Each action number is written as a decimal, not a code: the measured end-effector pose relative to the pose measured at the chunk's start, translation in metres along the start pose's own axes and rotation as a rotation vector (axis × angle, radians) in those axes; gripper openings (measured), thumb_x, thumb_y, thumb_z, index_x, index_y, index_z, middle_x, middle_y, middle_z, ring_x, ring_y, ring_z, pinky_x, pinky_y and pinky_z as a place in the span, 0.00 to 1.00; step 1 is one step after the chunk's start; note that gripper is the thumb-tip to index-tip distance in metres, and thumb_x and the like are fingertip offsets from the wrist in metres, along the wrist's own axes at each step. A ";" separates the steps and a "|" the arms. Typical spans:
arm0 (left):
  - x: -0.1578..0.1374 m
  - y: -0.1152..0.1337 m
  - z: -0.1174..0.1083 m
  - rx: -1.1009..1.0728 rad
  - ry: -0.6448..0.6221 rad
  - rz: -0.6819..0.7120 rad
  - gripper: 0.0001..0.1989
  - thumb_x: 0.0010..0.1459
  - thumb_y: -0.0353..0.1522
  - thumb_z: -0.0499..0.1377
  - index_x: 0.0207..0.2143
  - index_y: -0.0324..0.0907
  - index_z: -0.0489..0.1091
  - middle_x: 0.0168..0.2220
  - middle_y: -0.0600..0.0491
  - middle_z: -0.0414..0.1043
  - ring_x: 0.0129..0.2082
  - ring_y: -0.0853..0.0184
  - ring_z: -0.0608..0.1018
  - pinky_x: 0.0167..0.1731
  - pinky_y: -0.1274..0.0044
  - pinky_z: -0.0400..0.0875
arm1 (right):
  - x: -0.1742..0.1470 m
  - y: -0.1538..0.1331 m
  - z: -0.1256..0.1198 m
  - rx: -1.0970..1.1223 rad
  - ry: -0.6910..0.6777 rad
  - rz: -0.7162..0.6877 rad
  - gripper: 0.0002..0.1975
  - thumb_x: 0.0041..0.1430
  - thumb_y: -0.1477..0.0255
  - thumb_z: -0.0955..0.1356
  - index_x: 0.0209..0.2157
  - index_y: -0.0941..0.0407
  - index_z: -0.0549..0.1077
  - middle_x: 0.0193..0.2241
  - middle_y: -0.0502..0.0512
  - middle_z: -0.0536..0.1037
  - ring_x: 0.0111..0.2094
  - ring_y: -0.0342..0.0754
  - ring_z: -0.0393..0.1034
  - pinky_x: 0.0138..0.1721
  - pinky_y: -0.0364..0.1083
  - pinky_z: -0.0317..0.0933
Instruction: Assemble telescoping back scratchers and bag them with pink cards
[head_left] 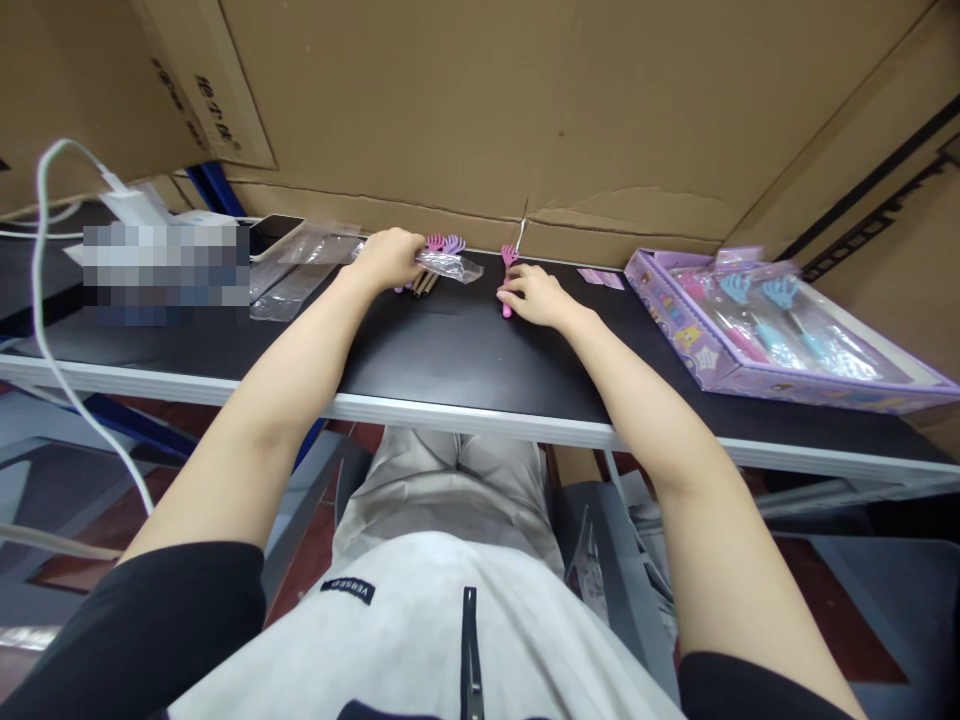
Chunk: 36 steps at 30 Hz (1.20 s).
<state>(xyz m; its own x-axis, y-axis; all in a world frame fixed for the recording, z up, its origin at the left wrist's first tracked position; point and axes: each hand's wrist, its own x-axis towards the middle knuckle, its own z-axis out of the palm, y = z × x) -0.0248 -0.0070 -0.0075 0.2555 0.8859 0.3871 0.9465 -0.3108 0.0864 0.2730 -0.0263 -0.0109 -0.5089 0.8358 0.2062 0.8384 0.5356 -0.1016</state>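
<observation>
My left hand (pixel 391 258) is closed on a clear plastic sleeve (pixel 454 266), which sticks out to the right of the fingers. Under and behind that sleeve lie several small back scratchers with pink and purple claw heads (pixel 453 244), partly covered by the hand. To the right, my right hand (pixel 537 294) has its fingers and thumb round the handle of a pink back scratcher (pixel 507 309). Its claw head points toward the cardboard wall, and the handle end rests at or just above the black tabletop (pixel 450 360).
At the right stands a purple display box (pixel 720 377) with bagged back scratchers in it. Small pink-purple cards (pixel 600 278) lie beside it. More clear sleeves (pixel 289 290), a phone (pixel 276 236) and a white charger with cable (pixel 135 205) are on the left. Cardboard (pixel 450 120) walls the back.
</observation>
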 end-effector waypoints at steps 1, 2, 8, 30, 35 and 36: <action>0.001 -0.002 0.001 0.028 -0.014 -0.024 0.14 0.58 0.33 0.60 0.44 0.43 0.81 0.40 0.41 0.82 0.50 0.44 0.82 0.53 0.59 0.75 | 0.001 0.001 0.001 -0.011 -0.020 0.008 0.17 0.76 0.67 0.66 0.52 0.56 0.87 0.67 0.68 0.75 0.69 0.67 0.67 0.66 0.66 0.65; 0.001 -0.004 0.002 0.050 -0.026 -0.043 0.14 0.58 0.33 0.60 0.44 0.42 0.81 0.40 0.40 0.82 0.50 0.43 0.82 0.53 0.59 0.75 | 0.002 0.002 0.001 -0.020 -0.024 0.017 0.17 0.76 0.67 0.66 0.48 0.56 0.87 0.67 0.68 0.76 0.69 0.68 0.67 0.65 0.66 0.66; 0.002 -0.005 0.004 0.043 -0.041 -0.047 0.14 0.56 0.32 0.60 0.43 0.43 0.81 0.39 0.41 0.82 0.49 0.44 0.83 0.53 0.59 0.76 | 0.008 0.017 0.003 -0.006 0.087 0.196 0.14 0.71 0.64 0.71 0.38 0.59 0.84 0.50 0.71 0.83 0.56 0.66 0.78 0.59 0.60 0.72; 0.003 -0.010 0.009 0.138 -0.064 -0.049 0.16 0.58 0.30 0.60 0.47 0.41 0.82 0.46 0.38 0.84 0.53 0.44 0.84 0.55 0.59 0.77 | 0.004 0.053 -0.024 0.007 0.150 0.437 0.14 0.72 0.66 0.72 0.45 0.64 0.84 0.49 0.75 0.83 0.55 0.66 0.79 0.58 0.61 0.71; 0.000 -0.007 0.004 0.198 -0.118 -0.077 0.18 0.62 0.30 0.59 0.52 0.38 0.81 0.49 0.37 0.84 0.55 0.44 0.84 0.56 0.62 0.76 | -0.007 0.069 -0.047 0.166 0.142 0.255 0.22 0.64 0.51 0.77 0.41 0.57 0.83 0.38 0.62 0.82 0.43 0.57 0.76 0.48 0.54 0.71; 0.000 -0.007 0.004 0.200 -0.122 -0.082 0.18 0.63 0.30 0.59 0.52 0.38 0.81 0.49 0.37 0.84 0.56 0.44 0.84 0.56 0.62 0.76 | -0.008 0.070 -0.050 0.193 0.122 0.226 0.22 0.62 0.50 0.78 0.40 0.57 0.83 0.35 0.60 0.81 0.40 0.55 0.75 0.45 0.53 0.70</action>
<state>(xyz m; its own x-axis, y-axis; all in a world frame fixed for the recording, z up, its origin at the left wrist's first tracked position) -0.0307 -0.0034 -0.0118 0.1868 0.9441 0.2714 0.9821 -0.1729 -0.0748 0.3453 -0.0016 0.0291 -0.2767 0.9219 0.2711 0.8692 0.3604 -0.3385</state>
